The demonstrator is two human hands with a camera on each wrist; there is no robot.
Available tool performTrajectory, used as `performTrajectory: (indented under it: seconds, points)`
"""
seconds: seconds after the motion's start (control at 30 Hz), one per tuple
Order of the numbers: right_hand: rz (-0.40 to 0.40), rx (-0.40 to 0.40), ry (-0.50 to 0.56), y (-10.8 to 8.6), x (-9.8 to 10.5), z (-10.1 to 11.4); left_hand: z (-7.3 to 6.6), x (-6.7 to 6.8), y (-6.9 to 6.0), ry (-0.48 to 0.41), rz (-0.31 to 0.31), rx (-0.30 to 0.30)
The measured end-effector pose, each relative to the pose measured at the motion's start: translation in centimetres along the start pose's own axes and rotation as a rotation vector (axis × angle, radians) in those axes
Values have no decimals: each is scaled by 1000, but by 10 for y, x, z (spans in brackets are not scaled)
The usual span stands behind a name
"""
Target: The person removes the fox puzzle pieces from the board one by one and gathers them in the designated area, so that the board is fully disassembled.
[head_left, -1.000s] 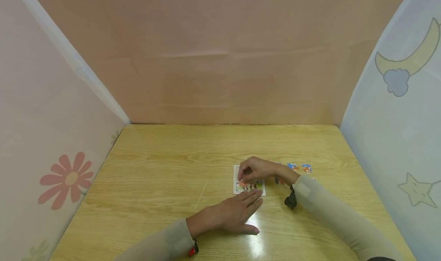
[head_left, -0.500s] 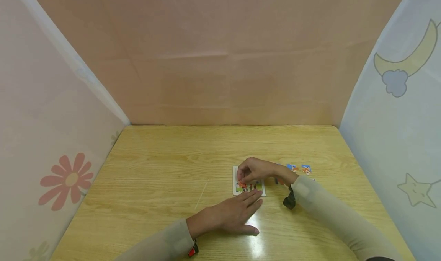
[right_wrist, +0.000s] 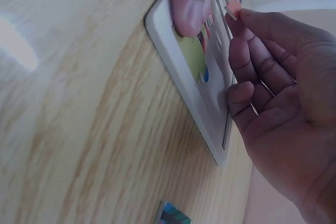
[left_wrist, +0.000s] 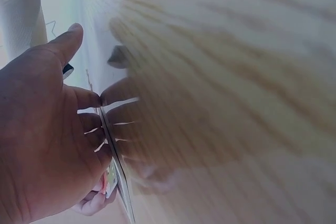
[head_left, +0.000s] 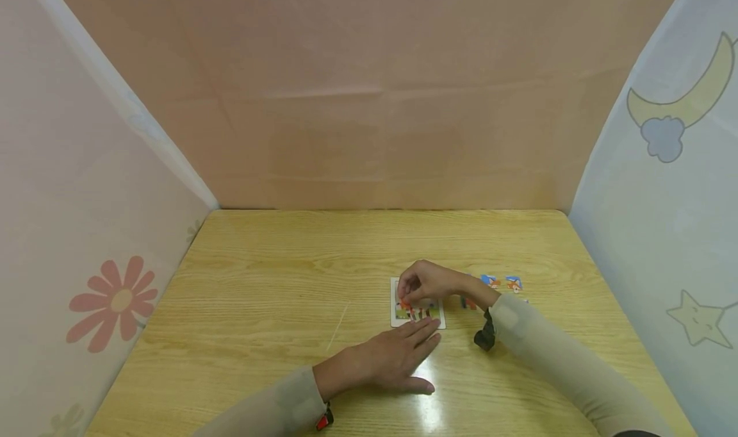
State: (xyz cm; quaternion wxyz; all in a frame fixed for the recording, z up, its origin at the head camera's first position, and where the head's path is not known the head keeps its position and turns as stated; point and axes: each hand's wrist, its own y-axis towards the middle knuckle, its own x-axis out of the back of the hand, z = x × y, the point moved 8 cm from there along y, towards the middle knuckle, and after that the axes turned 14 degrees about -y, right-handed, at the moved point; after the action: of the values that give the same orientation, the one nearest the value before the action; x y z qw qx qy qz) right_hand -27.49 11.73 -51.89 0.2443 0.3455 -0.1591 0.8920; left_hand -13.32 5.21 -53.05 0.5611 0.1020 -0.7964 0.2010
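Observation:
A white-framed jigsaw puzzle board (head_left: 394, 309) lies on the table, its lower part filled with green, red and dark pieces. My left hand (head_left: 398, 359) stretches out flat, its fingertips resting on the board's near edge. In the right wrist view, a left fingertip (right_wrist: 190, 11) presses on a green piece (right_wrist: 194, 59). Above the board's left side, my right hand (head_left: 428, 280) pinches an orange puzzle piece (right_wrist: 234, 7) between thumb and index finger. One edge of that piece is tilted up from the board. The right hand hides the board's upper part in the head view.
Several loose puzzle pieces (head_left: 513, 284) lie to the right of the board, some partly behind the right forearm. The wooden table (head_left: 277, 264) is bounded by a brown back panel (head_left: 380, 136) and printed side panels (head_left: 651, 232).
Both hands stay almost where they were. The right fingers shift slightly over the left of the board, with the orange piece still pinched. The left hand keeps still.

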Motion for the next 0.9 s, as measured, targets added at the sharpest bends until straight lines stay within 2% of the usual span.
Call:
performTrajectory:
  seconds: [0.23,0.47,0.7,0.9]
  points:
    - [-29,-15,4,-2,3,-5,0,0,0,2,7,8]
    - [-62,-28,-3,-11,11,-7,0,3,-2,18,-19,12]
    - [-100,-14,32,-24,21,-11,0,4,-3,9,-18,11]
    - [-119,-34,30,-38,28,-15,1,3,-3,8,-11,18]
